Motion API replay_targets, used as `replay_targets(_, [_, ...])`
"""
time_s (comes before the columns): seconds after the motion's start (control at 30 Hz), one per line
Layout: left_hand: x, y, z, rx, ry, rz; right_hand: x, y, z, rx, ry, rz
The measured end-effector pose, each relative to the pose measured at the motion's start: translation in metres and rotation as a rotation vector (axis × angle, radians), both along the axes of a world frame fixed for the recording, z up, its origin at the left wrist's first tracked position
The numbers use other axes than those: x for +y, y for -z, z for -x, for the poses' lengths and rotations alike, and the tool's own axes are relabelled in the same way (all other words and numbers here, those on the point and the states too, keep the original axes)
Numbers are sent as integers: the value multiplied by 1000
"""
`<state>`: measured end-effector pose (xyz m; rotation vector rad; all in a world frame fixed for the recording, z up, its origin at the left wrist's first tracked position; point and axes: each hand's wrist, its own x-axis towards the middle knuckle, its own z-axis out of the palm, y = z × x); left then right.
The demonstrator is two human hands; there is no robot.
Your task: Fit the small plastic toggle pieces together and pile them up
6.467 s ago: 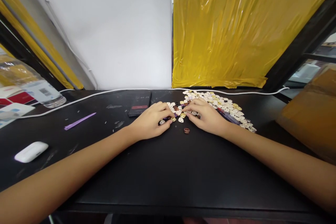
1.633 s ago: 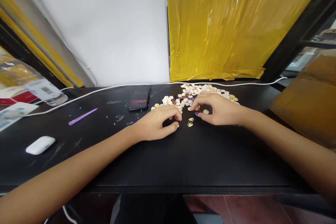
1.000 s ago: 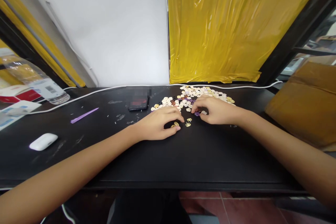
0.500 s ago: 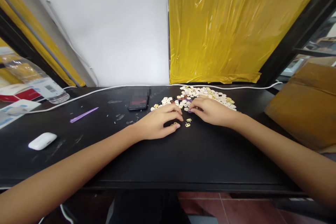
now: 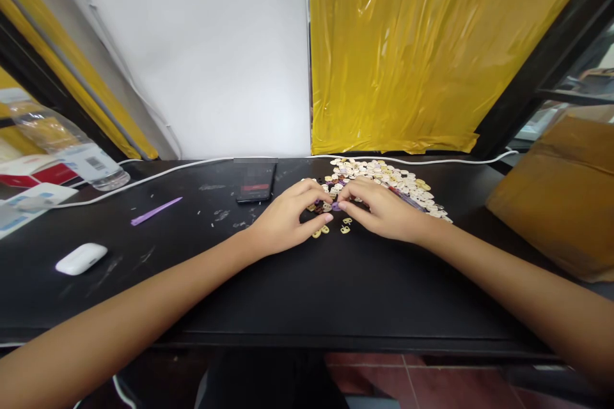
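Black table (image 5: pixel 307 294), flat and wide, with lots of little things on top. Small buttons (image 5: pixel 384 177) in one big heap near the far edge, mostly cream and yellow, some brown and purple. Left hand (image 5: pixel 288 220) down at the near side of the heap, fingers curled, thumb tip close to a few loose yellow buttons (image 5: pixel 330 229) on the bare table. Right hand (image 5: pixel 381 211) just beside the left one, fingers bent too, tips almost touching the left fingertips. One tiny purple button (image 5: pixel 336 206) right between both sets of fingertips, pinched or only touched, hard to tell which. Both hands half closed, not flat and not in fists.

Dark phone (image 5: pixel 256 181) left of the heap, close to the left hand. Purple stick (image 5: pixel 156 211) farther left. White earbud case (image 5: pixel 80 259) near the left edge. Clear plastic bottle (image 5: pixel 67 150) on its side at the far left. White cable (image 5: pixel 182 167) along the back of the table. Shiny yellow plastic sheet (image 5: pixel 407 45) up behind the heap.
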<state>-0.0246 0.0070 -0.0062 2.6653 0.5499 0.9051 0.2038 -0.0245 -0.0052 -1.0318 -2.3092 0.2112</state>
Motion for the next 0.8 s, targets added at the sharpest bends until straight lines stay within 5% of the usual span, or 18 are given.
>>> replay_targets(0.43, [-7, 0, -5, -167, -82, 259, -7, 3, 11, 171, -50, 11])
replay_targets(0.67, [-6, -7, -3, -180, -109, 231, -10, -3, 12, 230, -28, 88])
replay_targets(0.8, [0, -9, 2, -92, -89, 176, -4, -5, -4, 58, -23, 82])
